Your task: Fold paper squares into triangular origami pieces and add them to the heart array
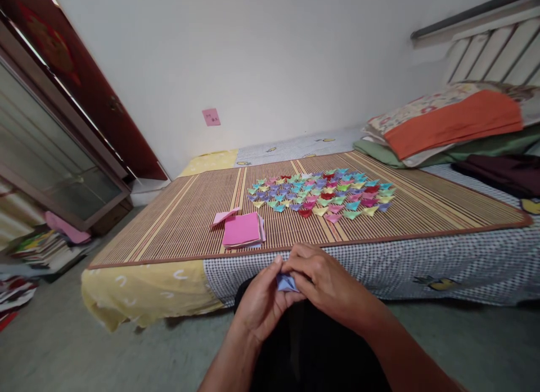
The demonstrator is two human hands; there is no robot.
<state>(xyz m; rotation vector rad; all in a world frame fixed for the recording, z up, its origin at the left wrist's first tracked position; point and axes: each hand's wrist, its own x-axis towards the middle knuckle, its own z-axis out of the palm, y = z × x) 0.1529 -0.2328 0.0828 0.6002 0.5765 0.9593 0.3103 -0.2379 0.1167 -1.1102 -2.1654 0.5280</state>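
Both hands meet in front of my lap, around a small folded sheet of blue-violet paper (pixel 287 283). My left hand (pixel 264 299) cradles it from below with the thumb along its edge. From the right, my right hand (pixel 323 276) pinches the paper with bent fingers, which cover part of it. Beyond the hands lies a stack of square paper (pixel 241 230), pink on top, with a folded pink piece (pixel 223 216) leaning at its left corner. Farther right, many small folded paper shapes (pixel 323 193) in several colours stand in rows.
A striped bamboo mat (pixel 169 223) covers the bed, with a patterned sheet (pixel 422 265) hanging over the near edge. Folded bedding (pixel 455 125) and dark cloth (pixel 498 172) lie at the right. A pink note (pixel 211 117) is on the wall. Books (pixel 40 248) stand on the floor at left.
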